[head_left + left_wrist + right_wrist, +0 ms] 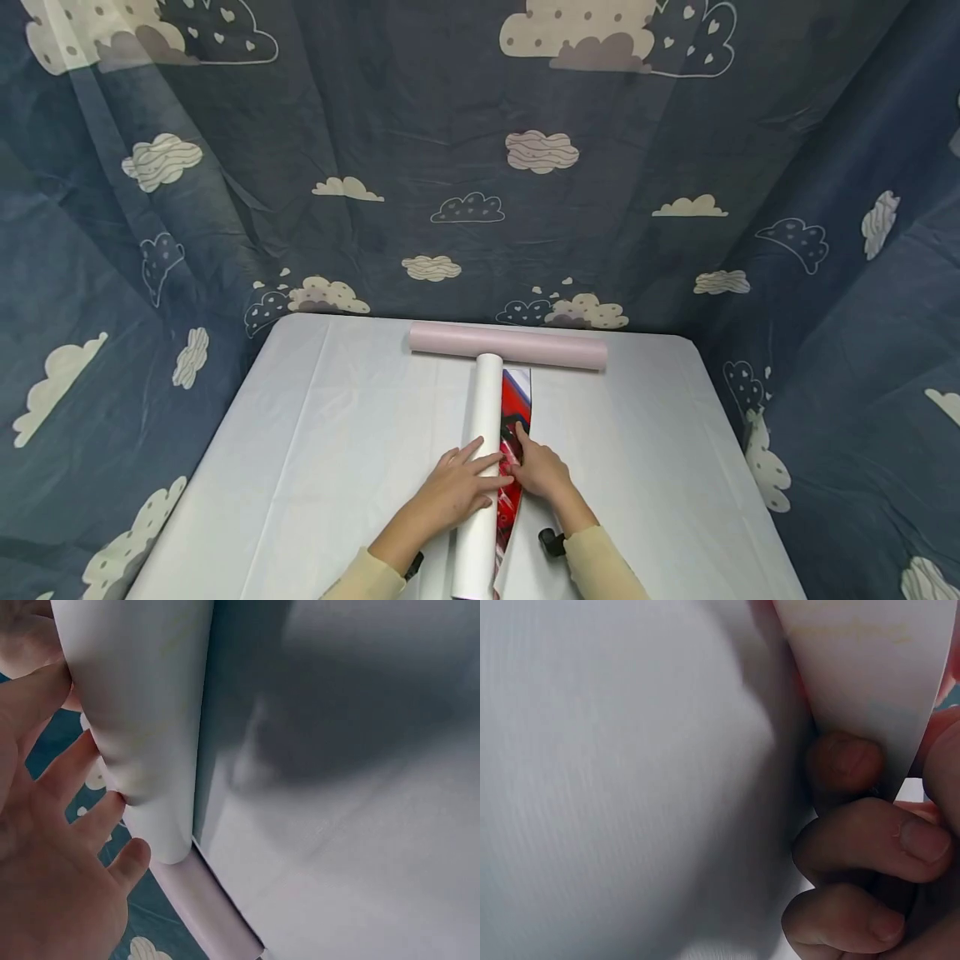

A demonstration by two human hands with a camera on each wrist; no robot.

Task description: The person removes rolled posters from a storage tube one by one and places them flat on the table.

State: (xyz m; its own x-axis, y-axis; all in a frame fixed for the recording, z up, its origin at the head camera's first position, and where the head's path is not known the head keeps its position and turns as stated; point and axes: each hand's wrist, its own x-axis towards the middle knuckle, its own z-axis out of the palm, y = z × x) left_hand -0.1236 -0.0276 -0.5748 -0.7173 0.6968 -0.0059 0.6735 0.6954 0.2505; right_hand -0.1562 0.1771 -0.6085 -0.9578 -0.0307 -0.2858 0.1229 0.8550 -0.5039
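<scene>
Head view showed a white-backed poster roll (482,467) lying lengthwise at mid-table (315,433), its far end near a pink roll (507,345). The left hand (456,490) lay flat across the tube, fingers straight. The right hand (538,468) pinched the loose red printed edge (516,417), fingers curled. Rolling looked underway; next called for even tension along the edge.

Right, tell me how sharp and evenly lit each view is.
Head view: sharp, evenly lit, edges bowed by the wide lens. Left wrist view: the white roll throws a broad soft shadow over the table. Right wrist view: too close, the roll blurred, only the fingers fairly crisp.
</scene>
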